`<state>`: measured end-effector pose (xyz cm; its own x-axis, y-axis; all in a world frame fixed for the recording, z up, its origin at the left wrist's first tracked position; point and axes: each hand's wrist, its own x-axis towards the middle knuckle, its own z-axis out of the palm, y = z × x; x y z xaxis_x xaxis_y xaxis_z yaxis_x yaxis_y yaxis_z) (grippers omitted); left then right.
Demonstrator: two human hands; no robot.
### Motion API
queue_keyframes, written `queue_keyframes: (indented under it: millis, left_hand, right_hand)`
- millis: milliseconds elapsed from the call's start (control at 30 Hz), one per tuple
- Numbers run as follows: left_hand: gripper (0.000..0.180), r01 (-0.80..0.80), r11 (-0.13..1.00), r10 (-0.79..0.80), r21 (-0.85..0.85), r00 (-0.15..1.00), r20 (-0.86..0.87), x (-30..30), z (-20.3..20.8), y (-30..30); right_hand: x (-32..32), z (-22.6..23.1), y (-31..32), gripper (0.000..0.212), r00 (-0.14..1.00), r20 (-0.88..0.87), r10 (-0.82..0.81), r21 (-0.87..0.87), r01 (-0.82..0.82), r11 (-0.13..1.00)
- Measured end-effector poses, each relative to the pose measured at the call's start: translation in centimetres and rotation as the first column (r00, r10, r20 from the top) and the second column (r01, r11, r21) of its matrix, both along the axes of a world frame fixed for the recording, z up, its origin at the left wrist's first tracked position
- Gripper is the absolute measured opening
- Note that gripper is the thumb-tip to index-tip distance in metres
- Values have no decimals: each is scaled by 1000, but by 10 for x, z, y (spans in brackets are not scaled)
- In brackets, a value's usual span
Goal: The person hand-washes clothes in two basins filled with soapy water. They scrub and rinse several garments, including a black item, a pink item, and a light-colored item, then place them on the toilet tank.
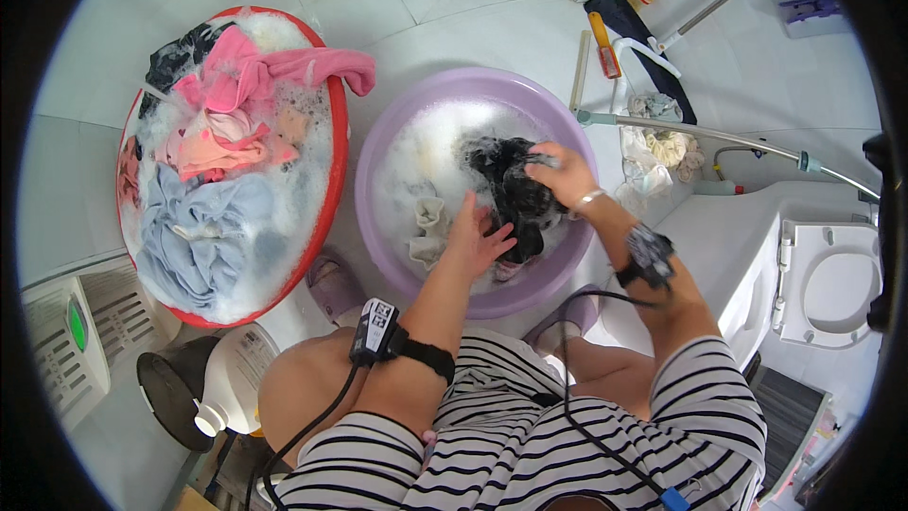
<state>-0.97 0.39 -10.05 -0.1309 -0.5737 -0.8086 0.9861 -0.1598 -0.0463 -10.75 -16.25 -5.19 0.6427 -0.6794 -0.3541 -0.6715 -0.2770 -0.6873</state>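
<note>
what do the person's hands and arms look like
The left hand is bare; a black forearm strap carries a white-and-grey box with a black cable. The right hand is bare, with a pale wrist bracelet and dark forearm band. Short white sleeves carry black stripes.

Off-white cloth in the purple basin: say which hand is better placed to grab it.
Probably the left hand: it is nearer the off-white cloth, while the right hand is at the black cloth.

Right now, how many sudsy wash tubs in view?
2: the lilac basin at centre, with the dark cloth in it, and the red-rimmed tub to its left. Neither appears to hide another.
</note>
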Motion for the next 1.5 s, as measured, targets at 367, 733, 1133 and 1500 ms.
queue_keyframes:
  millis: [367, 733, 1133, 1500]
  left_hand:
    - [40, -203, 949, 163, -243, 971, -178, -18, 22, -39]
    - [30, 11, 988, 91, -152, 754, 650, -10, 64, -35]
    - [52, 597, 781, -171, 183, -77, 982, -26, 67, -39]
    - [65, 20, 997, -43, 71, 942, 332, 3, -16, -12]
  right_hand:
    - [21, 88, 66, 25, 981, -111, 157, -387, -188, 903]
    - [-11, 43, 42, 24, 988, 44, -147, -308, 153, 939]
    - [0, 7, -7, 54, 978, 171, -117, 425, 34, 905]
    - [20, -104, 21, 32, 919, -321, 230, -169, -294, 941]
